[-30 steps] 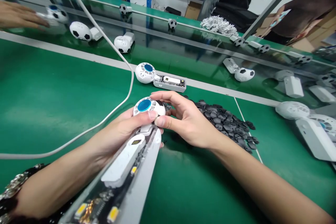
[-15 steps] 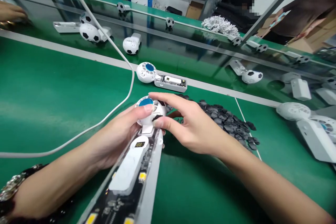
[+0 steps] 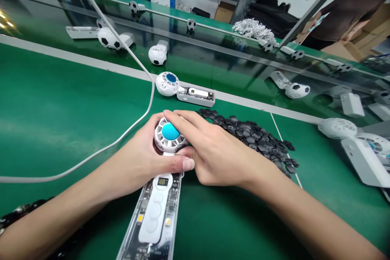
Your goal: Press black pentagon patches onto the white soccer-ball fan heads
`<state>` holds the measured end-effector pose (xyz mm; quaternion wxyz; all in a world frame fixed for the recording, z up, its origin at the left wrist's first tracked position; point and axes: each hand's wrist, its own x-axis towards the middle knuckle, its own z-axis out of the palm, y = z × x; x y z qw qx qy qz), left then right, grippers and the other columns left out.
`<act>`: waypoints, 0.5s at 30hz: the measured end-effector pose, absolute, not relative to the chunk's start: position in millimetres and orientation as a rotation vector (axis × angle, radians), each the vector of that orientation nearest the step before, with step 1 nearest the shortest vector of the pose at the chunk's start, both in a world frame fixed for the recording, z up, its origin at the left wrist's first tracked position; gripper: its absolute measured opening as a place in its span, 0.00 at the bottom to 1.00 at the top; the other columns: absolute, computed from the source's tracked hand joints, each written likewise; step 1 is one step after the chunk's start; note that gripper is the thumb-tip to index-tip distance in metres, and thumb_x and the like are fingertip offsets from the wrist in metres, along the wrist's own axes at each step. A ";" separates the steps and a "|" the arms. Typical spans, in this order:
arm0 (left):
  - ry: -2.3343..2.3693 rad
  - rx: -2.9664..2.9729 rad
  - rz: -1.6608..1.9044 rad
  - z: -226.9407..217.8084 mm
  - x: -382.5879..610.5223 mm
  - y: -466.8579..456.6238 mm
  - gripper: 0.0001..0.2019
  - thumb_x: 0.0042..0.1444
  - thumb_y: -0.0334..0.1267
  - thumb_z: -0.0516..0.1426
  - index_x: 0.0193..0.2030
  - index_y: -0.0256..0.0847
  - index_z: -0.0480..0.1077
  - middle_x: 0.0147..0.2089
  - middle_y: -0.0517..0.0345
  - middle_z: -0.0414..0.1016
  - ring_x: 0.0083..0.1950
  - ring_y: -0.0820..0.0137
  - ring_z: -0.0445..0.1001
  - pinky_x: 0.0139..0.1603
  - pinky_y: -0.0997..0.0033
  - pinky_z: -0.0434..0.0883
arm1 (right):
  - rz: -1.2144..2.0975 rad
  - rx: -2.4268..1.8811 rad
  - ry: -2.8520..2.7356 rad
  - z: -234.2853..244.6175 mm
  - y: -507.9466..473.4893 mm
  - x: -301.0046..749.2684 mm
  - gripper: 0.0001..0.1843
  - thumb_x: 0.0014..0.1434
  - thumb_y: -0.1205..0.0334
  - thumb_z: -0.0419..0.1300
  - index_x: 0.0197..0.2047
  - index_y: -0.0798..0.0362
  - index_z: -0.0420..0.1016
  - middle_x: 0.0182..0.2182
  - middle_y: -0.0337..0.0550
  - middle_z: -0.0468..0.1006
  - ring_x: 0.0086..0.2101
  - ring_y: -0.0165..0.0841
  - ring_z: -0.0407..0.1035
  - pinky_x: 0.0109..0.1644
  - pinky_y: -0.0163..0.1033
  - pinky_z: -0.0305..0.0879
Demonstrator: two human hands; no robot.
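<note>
White vented head, with a bright blue disc facing up on it, sits clasped between my hands, just left of the pile of black pentagonal patches on the green bench mat. My left hand cups it from the left and below, fingers curled around its side and thumb lying across in front of it. My right hand grasps it too, its fingers laid over the head's far edge, while the rest of the hand rests against the pile's near side. A clear plastic body runs from the head toward me, left of the pile, showing a small digital display. Beyond the pile sits a second opened unit. Left of the pile, a white cable curves across the mat. Right of the pile lie white casing parts. Far beyond the pile stands another person.
</note>
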<state>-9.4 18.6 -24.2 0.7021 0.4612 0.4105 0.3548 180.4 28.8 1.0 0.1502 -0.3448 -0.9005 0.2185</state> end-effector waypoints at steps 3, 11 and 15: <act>0.953 1.057 0.809 -21.4 -9.1 17.6 0.36 0.43 0.37 0.76 0.56 0.46 0.65 0.46 0.61 0.78 0.48 0.66 0.77 0.42 0.79 0.75 | 0.617 -0.981 -2.567 -2.1 29.0 178.3 0.40 0.56 0.72 0.51 0.73 0.58 0.54 0.65 0.64 0.62 0.56 0.58 0.70 0.51 0.63 0.77; 0.988 1.101 0.849 -19.6 -8.9 15.5 0.37 0.43 0.39 0.76 0.58 0.47 0.65 0.50 0.59 0.77 0.51 0.64 0.77 0.46 0.79 0.76 | 0.650 -0.900 -2.463 -2.4 32.6 180.4 0.34 0.60 0.72 0.54 0.70 0.57 0.61 0.65 0.57 0.65 0.63 0.50 0.64 0.62 0.58 0.69; 1.002 0.921 0.833 -15.2 -6.0 18.9 0.41 0.49 0.50 0.73 0.65 0.54 0.58 0.39 0.57 0.80 0.37 0.61 0.81 0.33 0.73 0.79 | 0.716 -1.015 -2.370 8.7 45.7 203.4 0.23 0.67 0.63 0.61 0.64 0.54 0.68 0.62 0.49 0.73 0.59 0.41 0.69 0.62 0.47 0.67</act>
